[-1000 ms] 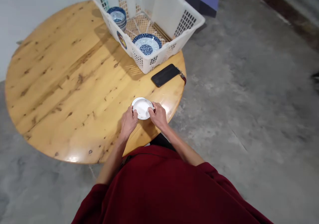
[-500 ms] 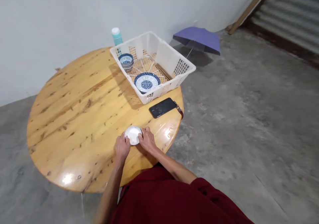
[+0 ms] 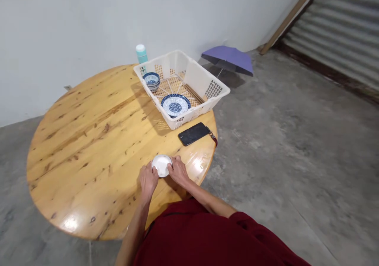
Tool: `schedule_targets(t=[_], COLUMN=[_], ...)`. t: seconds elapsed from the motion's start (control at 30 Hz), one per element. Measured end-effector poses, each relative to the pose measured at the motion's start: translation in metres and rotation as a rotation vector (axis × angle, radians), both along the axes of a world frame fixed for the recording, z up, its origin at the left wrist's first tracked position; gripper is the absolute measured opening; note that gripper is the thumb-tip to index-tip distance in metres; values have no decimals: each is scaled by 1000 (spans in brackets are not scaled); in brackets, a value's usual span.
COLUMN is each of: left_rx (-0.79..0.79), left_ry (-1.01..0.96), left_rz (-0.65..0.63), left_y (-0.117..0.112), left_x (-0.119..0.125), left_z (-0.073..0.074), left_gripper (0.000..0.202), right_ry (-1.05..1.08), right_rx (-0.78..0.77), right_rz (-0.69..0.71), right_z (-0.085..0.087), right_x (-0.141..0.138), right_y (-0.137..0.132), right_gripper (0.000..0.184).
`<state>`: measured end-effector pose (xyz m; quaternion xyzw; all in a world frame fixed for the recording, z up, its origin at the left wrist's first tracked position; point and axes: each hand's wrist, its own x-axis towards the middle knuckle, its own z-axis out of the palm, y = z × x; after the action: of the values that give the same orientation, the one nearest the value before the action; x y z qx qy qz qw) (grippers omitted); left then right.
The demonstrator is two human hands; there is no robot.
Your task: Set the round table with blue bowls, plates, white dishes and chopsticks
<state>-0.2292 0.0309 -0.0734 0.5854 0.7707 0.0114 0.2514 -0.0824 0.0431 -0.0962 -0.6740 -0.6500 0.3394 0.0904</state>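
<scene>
A small round white dish [image 3: 161,165] is held over the near edge of the wooden table [image 3: 89,151], between my two hands. My left hand [image 3: 149,177] grips its left rim with the thumb on top. On the opposite side, my right hand [image 3: 178,170] pinches the rim in the same way. Fingers under the dish are hidden, and I cannot tell whether it touches the tabletop. Just beyond my right hand lies a black phone [image 3: 194,134] with a dark red strap.
A white plastic basket [image 3: 204,72] stands at the table's far right. In it are stacked blue-patterned bowls [image 3: 151,80], matching plates [image 3: 175,105] and chopsticks [image 3: 194,93]. Behind it is a turquoise bottle [image 3: 141,55]. An open purple umbrella [image 3: 227,59] rests on the concrete floor [image 3: 281,139].
The camera view has shifted slightly, so the table and basket sit lower in the picture. Both hands keep the same hold on the white dish.
</scene>
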Motion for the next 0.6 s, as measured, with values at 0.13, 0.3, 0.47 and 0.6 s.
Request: schedule_targets(t=[0.13, 0.3, 0.47, 0.6], left_rx=[-13, 17, -3, 26], left_ry=[24, -78, -617, -832], left_rz=[11, 25, 166, 270], left_y=[1, -1, -5, -8], left_x=[-2, -11, -14, -10], left_z=[0, -10, -36, -46], left_gripper=[48, 49, 44, 43], right_ry=[-47, 36, 185, 252], right_rx=[24, 54, 21, 18], right_rz=[28, 32, -24, -111], right_z=[-2, -17, -35, -36], right_x=[0, 7, 2, -5], right_y=[-3, -4, 4, 4], right_gripper=[38, 42, 34, 26])
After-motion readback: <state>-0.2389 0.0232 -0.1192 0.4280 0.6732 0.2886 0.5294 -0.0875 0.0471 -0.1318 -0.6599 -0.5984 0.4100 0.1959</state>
